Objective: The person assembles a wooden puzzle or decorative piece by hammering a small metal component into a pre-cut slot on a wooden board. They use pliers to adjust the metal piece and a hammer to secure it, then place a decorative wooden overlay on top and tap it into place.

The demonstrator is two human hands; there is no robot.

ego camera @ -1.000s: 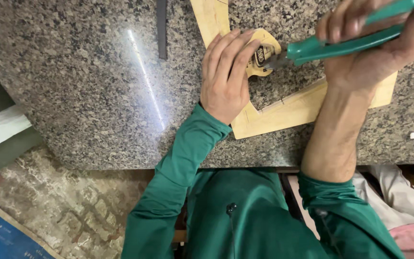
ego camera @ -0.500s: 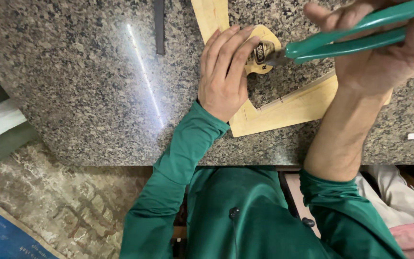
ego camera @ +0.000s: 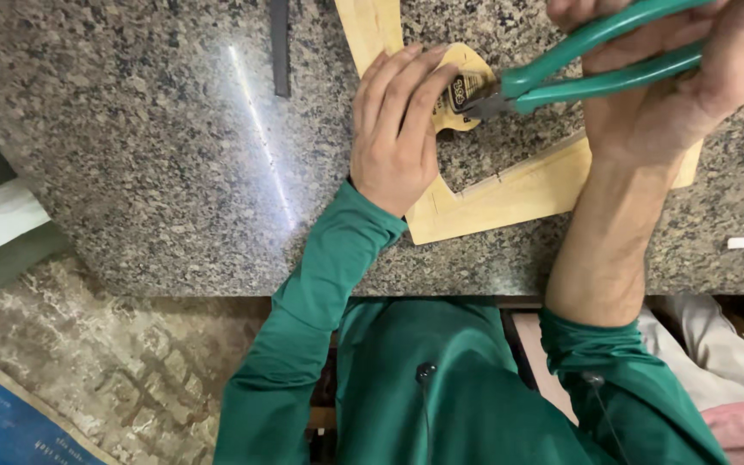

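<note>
Left hand [ego camera: 398,129] presses flat on the plywood piece [ego camera: 510,189] at twelve o'clock of the granite counter [ego camera: 148,155]; right hand [ego camera: 665,86] grips green pliers [ego camera: 596,65] — since a second ago, their nose has closed in on the small fitting [ego camera: 462,90] — engagement begun.

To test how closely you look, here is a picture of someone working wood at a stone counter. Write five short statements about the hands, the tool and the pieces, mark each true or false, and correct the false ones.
1. The right hand holds green-handled pliers. True.
2. The left hand hangs clear of the wood. False: it presses flat on the wooden frame.
3. The plier tips meet a small dark part on a rounded wood piece. True.
4. The counter is plain white. False: it is speckled grey granite.
5. The person wears a red shirt. False: the sleeves are green.
</note>
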